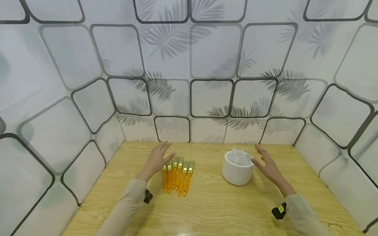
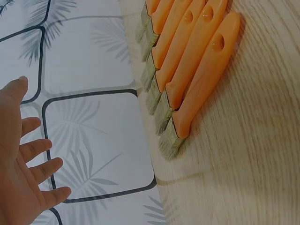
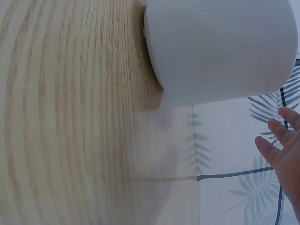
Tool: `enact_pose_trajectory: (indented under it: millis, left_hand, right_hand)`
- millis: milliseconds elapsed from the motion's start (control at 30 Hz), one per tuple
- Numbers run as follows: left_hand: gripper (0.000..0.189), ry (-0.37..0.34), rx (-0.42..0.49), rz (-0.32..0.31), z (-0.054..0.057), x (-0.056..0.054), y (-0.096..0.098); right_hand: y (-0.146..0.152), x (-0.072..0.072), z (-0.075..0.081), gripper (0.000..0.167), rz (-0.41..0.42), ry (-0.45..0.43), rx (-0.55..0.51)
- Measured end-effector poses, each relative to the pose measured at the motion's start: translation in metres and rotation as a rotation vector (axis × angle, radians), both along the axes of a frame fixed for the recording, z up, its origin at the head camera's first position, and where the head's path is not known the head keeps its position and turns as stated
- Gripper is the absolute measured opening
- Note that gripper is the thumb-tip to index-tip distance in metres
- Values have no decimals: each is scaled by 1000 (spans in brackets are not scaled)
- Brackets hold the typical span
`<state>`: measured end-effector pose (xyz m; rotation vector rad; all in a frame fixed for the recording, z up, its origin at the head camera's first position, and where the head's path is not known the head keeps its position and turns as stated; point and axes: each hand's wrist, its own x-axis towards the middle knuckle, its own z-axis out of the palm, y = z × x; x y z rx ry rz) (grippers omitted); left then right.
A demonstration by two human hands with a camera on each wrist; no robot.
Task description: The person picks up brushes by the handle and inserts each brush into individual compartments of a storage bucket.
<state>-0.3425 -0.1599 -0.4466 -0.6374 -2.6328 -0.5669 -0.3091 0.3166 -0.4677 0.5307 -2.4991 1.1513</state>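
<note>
Several paintbrushes (image 1: 179, 175) with orange handles and pale bristles lie side by side on the table, bristle ends toward the back wall. My left hand (image 1: 156, 159) hovers at their left, fingers spread and holding nothing; in the left wrist view the brush handles (image 2: 206, 70) fan out beside it. To the right stands a white round container (image 1: 237, 172) with inner dividers around a central ring. Just right of its rim is my right hand (image 1: 267, 166), fingers extended and nothing in them. The right wrist view shows the container's smooth side (image 3: 220, 51) close up.
The light wood table (image 1: 206, 209) meets patterned walls (image 1: 211, 98) at the back and both sides. Small black wrist cameras sit under the left sleeve (image 1: 130, 196) and the right sleeve (image 1: 304, 209).
</note>
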Motion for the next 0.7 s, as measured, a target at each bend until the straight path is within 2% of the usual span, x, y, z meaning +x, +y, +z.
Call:
enact_pose_trajectory:
  millis: [300, 700]
  left_hand:
    - [56, -33, 56, 30, -5, 3, -5]
    - [55, -94, 88, 46, -15, 6, -8]
  right_hand:
    - [-1, 3, -8, 66, 3, -36, -56]
    - [-5, 6, -18, 65, 62, -78, -118]
